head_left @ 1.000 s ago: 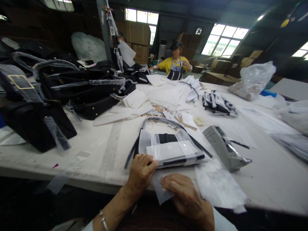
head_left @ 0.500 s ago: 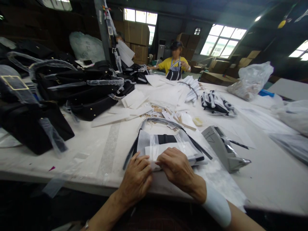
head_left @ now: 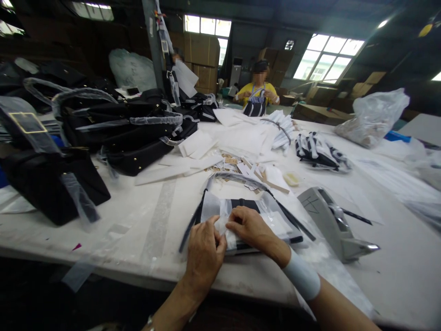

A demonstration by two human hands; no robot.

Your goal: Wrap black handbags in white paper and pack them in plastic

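Observation:
A black handbag (head_left: 237,202) lies on the table in front of me, partly covered by white paper and clear film. Its plastic-wrapped strap (head_left: 237,176) arches away from me. My left hand (head_left: 206,246) is at the bag's near left part, fingers curled and closed on the white wrapping sheet (head_left: 222,224). Beside it, my right hand (head_left: 250,227) pinches the same sheet between thumb and fingers, just above the bag. The fingertips of both hands are close together. A grey tape dispenser (head_left: 325,223) marked with black lines stands to the right.
Black handbags (head_left: 113,133) with wrapped handles crowd the left side. White paper sheets (head_left: 237,135) and small tags (head_left: 237,161) lie behind the bag. A striped pouch (head_left: 319,151) and a filled plastic bag (head_left: 374,119) are at right. Across the table, a person in yellow (head_left: 258,92) handles a bag.
My left hand has turned and its fingers have curled in. My right hand has lifted slightly up the bag. The view has shifted a little to the left.

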